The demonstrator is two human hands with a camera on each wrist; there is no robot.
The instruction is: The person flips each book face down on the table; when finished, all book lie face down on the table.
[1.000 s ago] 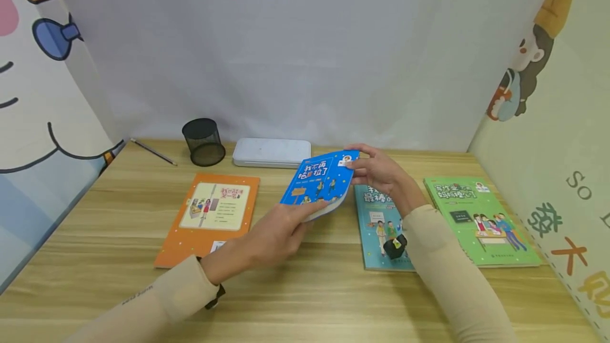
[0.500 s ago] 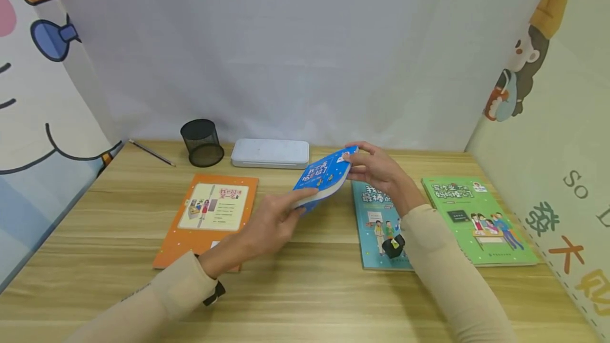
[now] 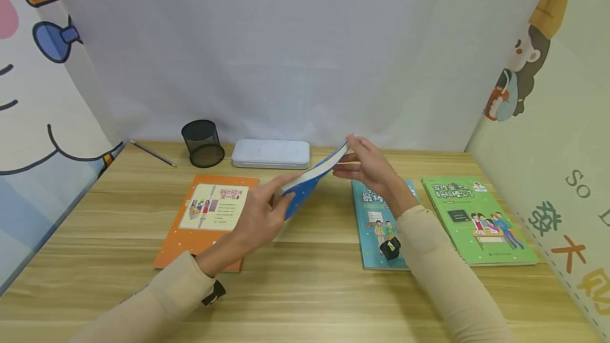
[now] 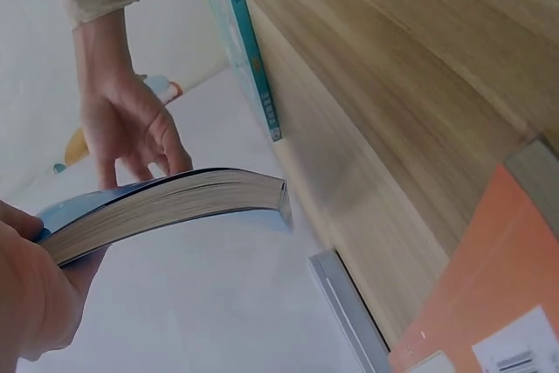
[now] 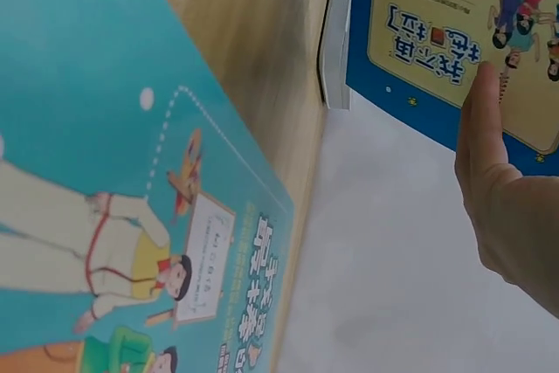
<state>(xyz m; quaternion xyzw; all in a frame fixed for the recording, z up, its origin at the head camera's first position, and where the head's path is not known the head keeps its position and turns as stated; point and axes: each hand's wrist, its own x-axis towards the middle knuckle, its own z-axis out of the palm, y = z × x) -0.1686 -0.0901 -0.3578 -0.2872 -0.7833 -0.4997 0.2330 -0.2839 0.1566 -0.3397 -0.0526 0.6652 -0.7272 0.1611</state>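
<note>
A blue paperback book (image 3: 301, 195) is held up above the table, tilted nearly edge-on with its white page edge facing the head camera. My left hand (image 3: 264, 213) grips its near end, thumb on one cover and fingers on the other. At the far end my right hand (image 3: 371, 171) pinches the corner, thumb at the top and fingers against the underside. The right wrist view shows the book's back cover (image 5: 419, 6) with a yellowish panel, and fingers (image 5: 485, 120) lying straight along it. In the left wrist view the thick page block (image 4: 175, 203) curves slightly.
An orange book (image 3: 200, 247) lies left on the wooden table (image 3: 305, 300). A teal book (image 3: 371, 247), partly under my right forearm, and a green book (image 3: 476, 216) lie right. Behind are a pencil (image 3: 153, 153), black mesh pen holder (image 3: 202, 144) and pale pencil case (image 3: 270, 153).
The blue book has turned from showing its front cover to nearly edge-on, its far corner rising. Both hands have rotated with it, the left shifting slightly left. The other books lie unmoved.
</note>
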